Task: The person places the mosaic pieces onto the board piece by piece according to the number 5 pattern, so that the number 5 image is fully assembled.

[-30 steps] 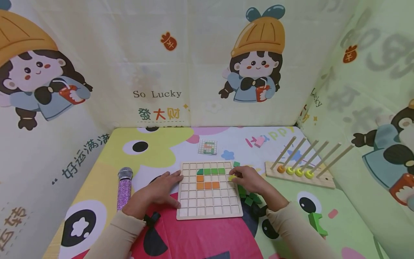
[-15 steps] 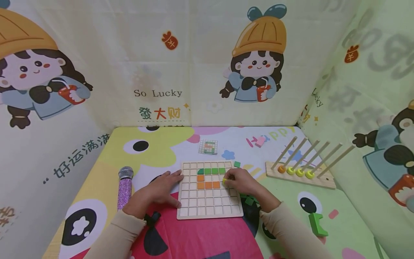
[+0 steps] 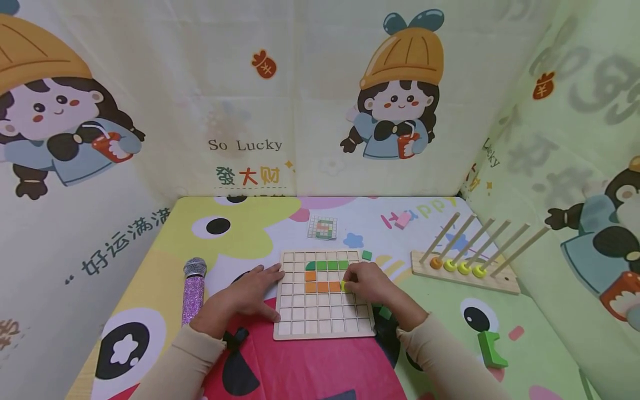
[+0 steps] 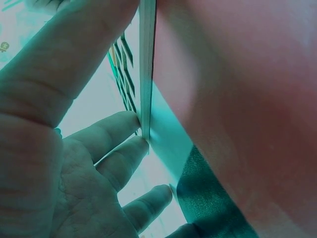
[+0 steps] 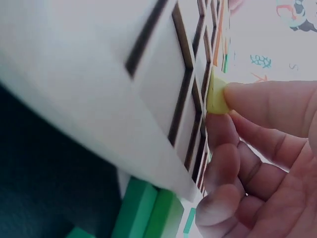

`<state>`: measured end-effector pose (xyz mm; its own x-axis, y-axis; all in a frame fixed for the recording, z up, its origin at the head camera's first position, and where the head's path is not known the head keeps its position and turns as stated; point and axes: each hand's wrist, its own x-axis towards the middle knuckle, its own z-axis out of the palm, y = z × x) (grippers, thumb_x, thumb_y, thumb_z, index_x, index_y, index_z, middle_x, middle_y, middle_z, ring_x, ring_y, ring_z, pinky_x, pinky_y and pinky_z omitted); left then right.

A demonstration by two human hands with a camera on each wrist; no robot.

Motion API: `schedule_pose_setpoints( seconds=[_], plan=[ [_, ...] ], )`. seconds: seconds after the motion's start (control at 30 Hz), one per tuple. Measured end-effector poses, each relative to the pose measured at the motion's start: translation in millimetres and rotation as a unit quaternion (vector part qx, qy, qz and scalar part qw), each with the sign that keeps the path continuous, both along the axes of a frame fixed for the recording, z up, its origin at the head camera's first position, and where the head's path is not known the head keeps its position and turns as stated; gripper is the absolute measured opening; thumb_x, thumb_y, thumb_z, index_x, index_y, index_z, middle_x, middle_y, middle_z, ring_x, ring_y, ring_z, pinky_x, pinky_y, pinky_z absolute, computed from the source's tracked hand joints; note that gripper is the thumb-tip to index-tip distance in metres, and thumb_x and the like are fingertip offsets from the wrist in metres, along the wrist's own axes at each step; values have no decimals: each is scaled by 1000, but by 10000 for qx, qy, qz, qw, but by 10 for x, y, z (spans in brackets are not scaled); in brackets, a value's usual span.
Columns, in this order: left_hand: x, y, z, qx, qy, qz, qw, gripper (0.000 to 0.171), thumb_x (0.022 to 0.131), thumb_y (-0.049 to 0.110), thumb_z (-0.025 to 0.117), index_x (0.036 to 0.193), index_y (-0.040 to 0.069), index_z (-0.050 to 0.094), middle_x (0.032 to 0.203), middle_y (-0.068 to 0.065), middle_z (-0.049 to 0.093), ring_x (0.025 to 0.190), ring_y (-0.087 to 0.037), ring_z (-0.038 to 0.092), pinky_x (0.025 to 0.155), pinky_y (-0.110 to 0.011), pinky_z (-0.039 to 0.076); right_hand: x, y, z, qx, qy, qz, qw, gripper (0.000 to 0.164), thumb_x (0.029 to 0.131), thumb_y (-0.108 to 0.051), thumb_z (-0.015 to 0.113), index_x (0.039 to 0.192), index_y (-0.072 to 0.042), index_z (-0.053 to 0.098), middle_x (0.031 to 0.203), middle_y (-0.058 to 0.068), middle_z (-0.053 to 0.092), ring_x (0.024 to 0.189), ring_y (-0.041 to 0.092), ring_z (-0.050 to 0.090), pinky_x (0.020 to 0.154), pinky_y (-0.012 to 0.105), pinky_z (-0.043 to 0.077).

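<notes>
A wooden grid board (image 3: 320, 328) lies on the table. Set in its squares are a row of green tiles (image 3: 327, 265) with a dark green rounded one at its left end, and below them orange tiles (image 3: 322, 287). My right hand (image 3: 370, 282) pinches a small yellow tile (image 5: 218, 94) between thumb and fingers, over the square at the right end of the orange row. Along the board's left edge, my left hand (image 3: 250, 291) rests with fingers spread, thumb near the lower corner. In the left wrist view its fingertips (image 4: 130, 119) touch the board's side.
Beyond the board lies a small patterned card (image 3: 322, 226). A wooden peg stand (image 3: 467, 272) with beads is at right. A glittery microphone (image 3: 193, 289) lies at left. Green pieces (image 5: 136, 206) sit by the board's right edge, and a green arch block (image 3: 491, 350) farther right.
My right hand has carried the yellow tile left from the board's right edge and down to the end of the orange row. My left hand has stayed in place.
</notes>
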<state>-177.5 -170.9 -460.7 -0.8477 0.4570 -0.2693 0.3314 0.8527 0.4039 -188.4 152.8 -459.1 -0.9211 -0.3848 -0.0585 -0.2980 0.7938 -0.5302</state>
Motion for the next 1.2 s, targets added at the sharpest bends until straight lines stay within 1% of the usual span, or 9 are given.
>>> schedule_pose_setpoints(
  seconds=[0.17, 0.3, 0.4, 0.5, 0.63, 0.77, 0.9, 1.0, 1.2],
  plan=[
    [9, 2, 10, 19, -16, 1, 10000, 108, 67, 46, 95, 157, 11, 46, 168, -10, 35, 152, -48, 29, 118, -61, 38, 31, -60, -15, 367, 328, -133, 9987, 7, 89, -11, 77, 85, -15, 74, 78, -6, 68, 69, 9, 57, 66, 33, 53],
    [7, 9, 27, 16, -41, -11, 10000, 107, 68, 46, 95, 157, 11, 46, 168, -10, 35, 153, -48, 28, 118, -61, 38, 49, -93, -15, 597, 437, -231, 9970, 6, 90, -12, 79, 85, -15, 75, 81, -5, 70, 70, 10, 59, 67, 34, 55],
    [5, 16, 41, -17, -53, 3, 10000, 107, 68, 45, 95, 157, 12, 46, 168, -10, 35, 153, -48, 28, 119, -60, 36, 50, -98, -2, 635, 434, -231, 9968, 6, 91, -12, 78, 86, -15, 76, 82, -4, 71, 72, 11, 60, 68, 35, 56],
    [6, 18, 43, -37, -37, -18, 10000, 107, 68, 45, 95, 157, 11, 45, 168, -11, 35, 153, -48, 28, 119, -60, 37, 48, -64, 45, 499, 237, -179, 9983, 5, 93, -12, 76, 89, -14, 76, 84, -5, 70, 75, 11, 60, 70, 34, 55],
    [11, 20, 43, -28, -35, -40, 10000, 107, 69, 45, 95, 157, 11, 45, 168, -11, 35, 153, -48, 29, 118, -61, 38, 12, 60, 128, 91, -161, -149, 9997, 5, 97, -12, 71, 97, -11, 76, 88, -3, 70, 80, 12, 60, 72, 34, 53],
    [13, 12, 37, -7, -39, -25, 10000, 107, 68, 45, 95, 156, 10, 46, 168, -11, 35, 152, -49, 29, 118, -62, 38, -96, 240, 155, -65, -282, -203, 9994, 13, 99, -14, 68, 107, -7, 74, 96, 3, 71, 85, 17, 63, 74, 37, 55],
    [15, -3, 24, -40, 51, -110, 9999, 107, 68, 45, 94, 156, 8, 46, 167, -13, 36, 151, -51, 31, 119, -62, 37, -269, 416, 129, 105, -258, -419, 9987, 21, 99, -17, 67, 114, -3, 71, 102, 10, 71, 89, 24, 66, 77, 42, 57],
    [18, -7, 18, -44, 108, -153, 9998, 106, 69, 45, 94, 156, 7, 46, 167, -13, 36, 150, -52, 31, 119, -63, 35, -402, 514, 111, 196, -352, -626, 9972, 25, 99, -18, 67, 118, -2, 69, 105, 14, 71, 90, 27, 66, 78, 43, 58],
    [24, -1, 23, 5, 104, -126, 9999, 106, 68, 45, 94, 155, 8, 47, 167, -13, 36, 150, -52, 31, 119, -63, 35, -613, 570, 96, 406, -525, -952, 9932, 32, 96, -19, 70, 123, 0, 68, 110, 18, 71, 91, 28, 67, 78, 42, 58]
  ],
)
